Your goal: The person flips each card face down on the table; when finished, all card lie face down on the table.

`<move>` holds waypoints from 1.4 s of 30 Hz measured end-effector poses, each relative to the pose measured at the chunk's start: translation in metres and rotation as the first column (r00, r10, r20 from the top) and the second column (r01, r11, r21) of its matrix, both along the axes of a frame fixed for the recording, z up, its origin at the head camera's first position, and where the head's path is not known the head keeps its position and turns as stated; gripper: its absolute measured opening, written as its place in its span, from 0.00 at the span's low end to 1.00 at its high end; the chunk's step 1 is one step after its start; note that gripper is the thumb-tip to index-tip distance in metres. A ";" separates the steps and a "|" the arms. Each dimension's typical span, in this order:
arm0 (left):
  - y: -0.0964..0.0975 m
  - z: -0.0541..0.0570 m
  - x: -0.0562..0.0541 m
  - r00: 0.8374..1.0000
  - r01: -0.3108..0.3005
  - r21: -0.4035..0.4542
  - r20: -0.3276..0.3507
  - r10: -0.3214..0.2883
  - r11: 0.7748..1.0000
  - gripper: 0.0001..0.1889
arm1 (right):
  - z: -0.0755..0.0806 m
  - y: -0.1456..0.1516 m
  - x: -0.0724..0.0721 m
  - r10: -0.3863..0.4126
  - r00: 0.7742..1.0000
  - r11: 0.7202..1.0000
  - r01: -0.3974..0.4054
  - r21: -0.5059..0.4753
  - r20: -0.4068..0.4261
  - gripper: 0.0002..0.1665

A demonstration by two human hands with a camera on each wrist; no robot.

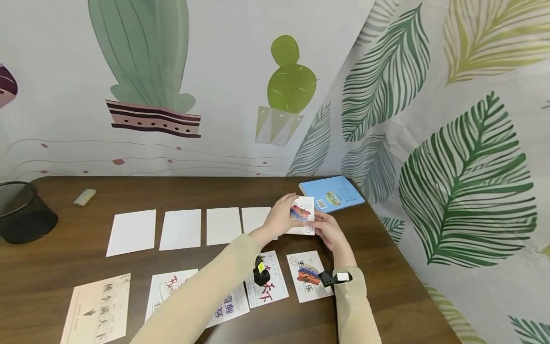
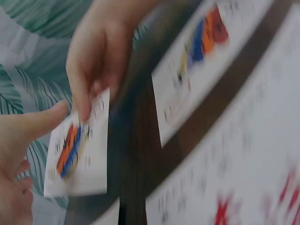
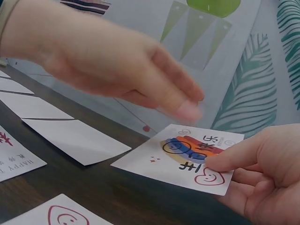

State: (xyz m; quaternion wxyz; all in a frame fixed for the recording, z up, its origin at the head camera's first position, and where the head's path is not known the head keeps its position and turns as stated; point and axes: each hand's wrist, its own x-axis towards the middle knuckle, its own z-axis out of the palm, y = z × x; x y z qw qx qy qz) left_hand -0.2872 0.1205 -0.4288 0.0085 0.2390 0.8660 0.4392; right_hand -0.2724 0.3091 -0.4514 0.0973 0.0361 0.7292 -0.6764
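In the right wrist view, my right hand (image 3: 269,171) pinches the near edge of a small white card (image 3: 140,164), thumb on top and fingers beneath. The card bears dark characters over orange, blue and yellow strokes, plus red heart faces. My left hand (image 3: 126,70) hovers just above its far side with fingers extended. In the head view both hands, left (image 1: 279,216) and right (image 1: 330,230), flank the card (image 1: 308,204) at the right end of a row of blank white cards (image 1: 223,227). A card with a matching print (image 1: 308,277) lies in front of them.
A blue book (image 1: 333,193) lies behind the hands by the table's right edge. Printed cards, including a beige one (image 1: 96,308), form a nearer row, partly hidden by the left sleeve. At left are an eraser (image 1: 85,197) and a black mesh holder (image 1: 30,222).
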 end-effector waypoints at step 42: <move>0.015 0.024 0.014 0.955 -0.293 0.256 0.128 0.268 0.921 0.13 | 0.026 -0.004 0.010 0.180 0.968 0.982 -0.188 -0.031 -0.173 0.41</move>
